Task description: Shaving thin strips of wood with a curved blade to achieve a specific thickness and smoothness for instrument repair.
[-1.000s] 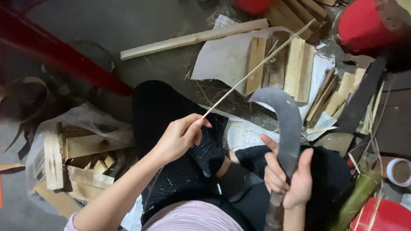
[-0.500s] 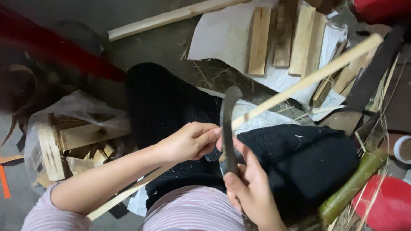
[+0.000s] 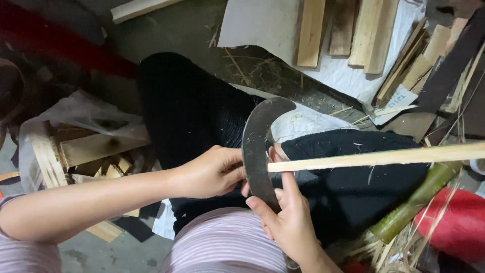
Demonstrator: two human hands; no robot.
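My right hand [image 3: 285,215] grips a curved dark metal sickle knife [image 3: 258,146], blade upright and hooked tip pointing right. My left hand [image 3: 212,172] is closed on the near end of a long pale bamboo strip [image 3: 384,157], just left of the blade. The strip runs out to the right edge of the view, and the blade's edge meets it where it crosses. Both hands sit over my lap, which is covered in black cloth [image 3: 353,187].
Flat wood slats [image 3: 353,33] lie on white sheeting at the top. More cut wood pieces [image 3: 86,151] sit in a plastic bag on the left. A green bamboo section [image 3: 419,202] and a red container [image 3: 454,227] are at lower right.
The view has tilted down and closer. The bamboo strip has swung from a steep diagonal to nearly level. The knife has moved in against the strip, between my two hands.
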